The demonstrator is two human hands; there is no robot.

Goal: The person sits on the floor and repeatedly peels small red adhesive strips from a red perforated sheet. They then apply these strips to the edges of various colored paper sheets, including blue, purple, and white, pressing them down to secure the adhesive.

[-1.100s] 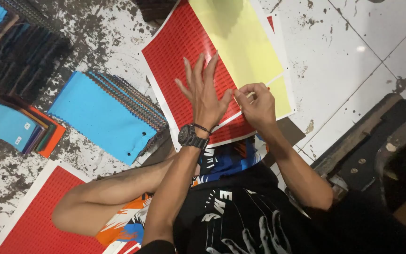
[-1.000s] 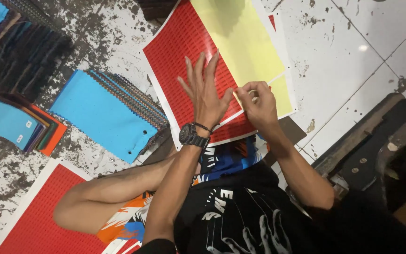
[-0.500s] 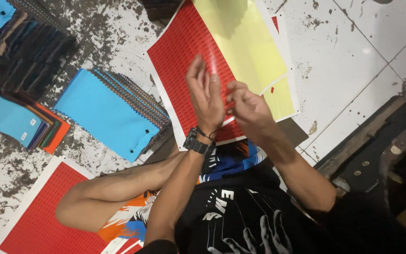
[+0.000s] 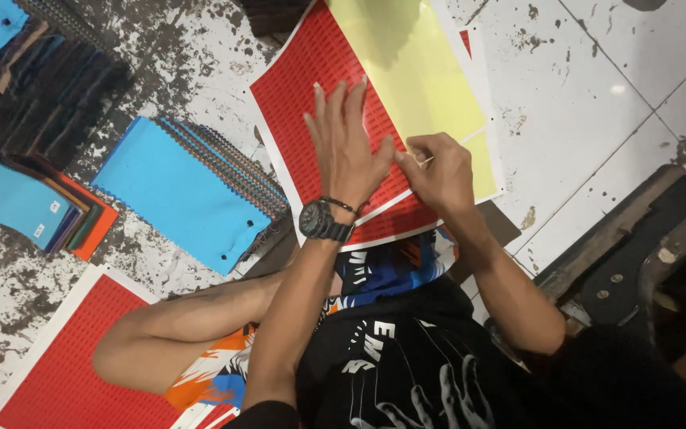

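The left hand (image 4: 347,147) lies flat, fingers spread, on the glossy red sticker sheet (image 4: 319,87). The right hand (image 4: 436,171) pinches the sheet's pale yellow backing (image 4: 406,71). The rectangular sheet's long axis runs toward the frame's top.

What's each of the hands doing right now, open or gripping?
Left hand: open, fingers spread, pressed flat on the red sticker sheet.
Right hand: closed in a pinch at the edge of the yellow backing sheet.

Bare white floor tiles (image 4: 589,103) lay open to the right of the red sheet (image 4: 319,87). To the left, a blue fabric stack (image 4: 176,199) and a dark fabric pile (image 4: 49,95) crowded the floor. A bent knee (image 4: 144,349) blocked the near left, and dark wooden furniture (image 4: 637,246) closed the right corner.
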